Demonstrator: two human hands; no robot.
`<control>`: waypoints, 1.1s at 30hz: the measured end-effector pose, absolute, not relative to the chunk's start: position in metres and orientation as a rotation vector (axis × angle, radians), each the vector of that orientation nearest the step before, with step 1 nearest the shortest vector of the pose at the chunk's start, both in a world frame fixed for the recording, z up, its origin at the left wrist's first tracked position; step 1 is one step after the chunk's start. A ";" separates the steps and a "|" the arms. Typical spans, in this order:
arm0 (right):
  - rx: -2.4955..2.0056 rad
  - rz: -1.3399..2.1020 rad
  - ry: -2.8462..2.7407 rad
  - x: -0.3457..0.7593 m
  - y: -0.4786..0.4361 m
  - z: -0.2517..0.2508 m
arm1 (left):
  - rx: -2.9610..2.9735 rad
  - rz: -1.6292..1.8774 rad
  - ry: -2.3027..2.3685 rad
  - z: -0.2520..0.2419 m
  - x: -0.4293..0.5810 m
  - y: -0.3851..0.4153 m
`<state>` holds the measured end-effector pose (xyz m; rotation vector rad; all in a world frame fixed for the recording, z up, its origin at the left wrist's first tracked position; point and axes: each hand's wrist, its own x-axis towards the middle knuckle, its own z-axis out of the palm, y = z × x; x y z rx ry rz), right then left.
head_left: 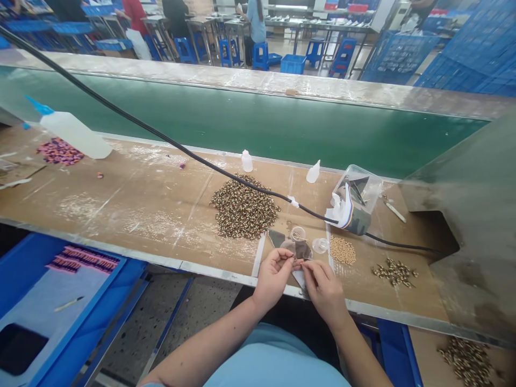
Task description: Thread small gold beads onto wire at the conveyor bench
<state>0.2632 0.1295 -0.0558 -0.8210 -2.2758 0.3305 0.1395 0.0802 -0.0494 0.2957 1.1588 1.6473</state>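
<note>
Over the table (137,188), near the pile (244,208), the left hand (274,277) is pinching a tiny piece (294,258); the right hand (324,290) is resting close by, fingers bent, grip unclear. Steady fingertips should be serving best.

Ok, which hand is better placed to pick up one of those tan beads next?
Probably the right hand: the tan beads lie just ahead and to its right, while the left hand is farther off, on its other side.
</note>
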 end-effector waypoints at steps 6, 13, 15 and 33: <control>-0.819 0.340 -2.283 0.264 0.129 -0.055 | 0.317 1.651 1.165 -0.052 0.140 0.080; -0.907 0.521 -2.162 0.264 0.131 -0.052 | 0.289 1.611 1.164 -0.048 0.137 0.080; -0.923 0.555 -2.114 0.263 0.131 -0.050 | 0.284 1.562 1.161 -0.046 0.134 0.080; -0.892 0.697 -2.068 0.260 0.128 -0.053 | 0.370 1.367 1.146 -0.045 0.126 0.080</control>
